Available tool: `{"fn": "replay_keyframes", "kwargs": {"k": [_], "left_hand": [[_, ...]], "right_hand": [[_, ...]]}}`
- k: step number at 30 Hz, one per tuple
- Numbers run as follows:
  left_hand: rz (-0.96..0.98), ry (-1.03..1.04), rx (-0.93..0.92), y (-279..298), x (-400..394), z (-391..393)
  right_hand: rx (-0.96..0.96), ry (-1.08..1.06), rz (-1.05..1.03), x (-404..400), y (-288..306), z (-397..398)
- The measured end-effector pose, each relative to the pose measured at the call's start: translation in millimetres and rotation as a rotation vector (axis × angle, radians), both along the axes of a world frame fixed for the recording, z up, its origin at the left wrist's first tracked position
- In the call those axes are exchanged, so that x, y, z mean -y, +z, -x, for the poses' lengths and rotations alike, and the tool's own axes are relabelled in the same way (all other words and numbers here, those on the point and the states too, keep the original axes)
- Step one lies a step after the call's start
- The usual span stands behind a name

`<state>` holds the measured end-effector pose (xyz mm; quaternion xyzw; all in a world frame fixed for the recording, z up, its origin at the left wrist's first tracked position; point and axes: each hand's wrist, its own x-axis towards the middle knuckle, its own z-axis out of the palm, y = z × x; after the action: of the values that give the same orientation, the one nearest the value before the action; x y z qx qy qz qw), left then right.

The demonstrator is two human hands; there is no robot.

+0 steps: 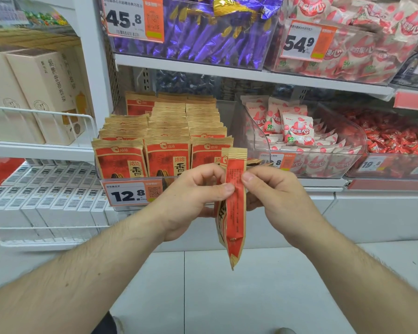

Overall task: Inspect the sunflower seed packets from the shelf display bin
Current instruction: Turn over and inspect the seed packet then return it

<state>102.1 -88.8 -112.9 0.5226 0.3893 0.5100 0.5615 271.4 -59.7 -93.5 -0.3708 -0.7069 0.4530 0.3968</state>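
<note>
A slim red-and-tan paper sunflower seed packet is being held upright and edge-on in front of the shelf, just below the clear plastic display bin from which such packets are being offered. It is being pinched at its upper half from both sides: the left hand is closing thumb and curled fingers on the left edge, while the right hand is gripping the right edge with its thumb laid on the red face. A second packet appears to be pressed behind the first, though how many are being held cannot be told. The remaining red-and-tan packets are standing in three tight rows inside the bin, behind a white price label reading 12.8. The packet is being judged light and thin, with a crinkly, creasable wrapper that is probably bending rather than resisting, and with loose seeds likely shifting inside. The flat sealed top and side seams are being judged the safest places to hold, since squeezing the filled middle could be crushing the seeds or creasing the printed text being read.
</note>
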Motion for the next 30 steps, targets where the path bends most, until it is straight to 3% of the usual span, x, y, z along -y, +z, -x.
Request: {"fn": "replay_keyframes", "kwargs": {"k": [15,22,30], "left_hand": [[0.02,0.045,0.032,5,1,3],[0.01,0.091,0.19,15,0,9],[0.001,0.077,0.273,17,2,12]], "right_hand": [[0.019,0.145,0.021,-4,-1,-6],[0.337,0.266,0.098,-1,-1,-12],[0.216,0.322,0.139,3,-2,-7]]}}
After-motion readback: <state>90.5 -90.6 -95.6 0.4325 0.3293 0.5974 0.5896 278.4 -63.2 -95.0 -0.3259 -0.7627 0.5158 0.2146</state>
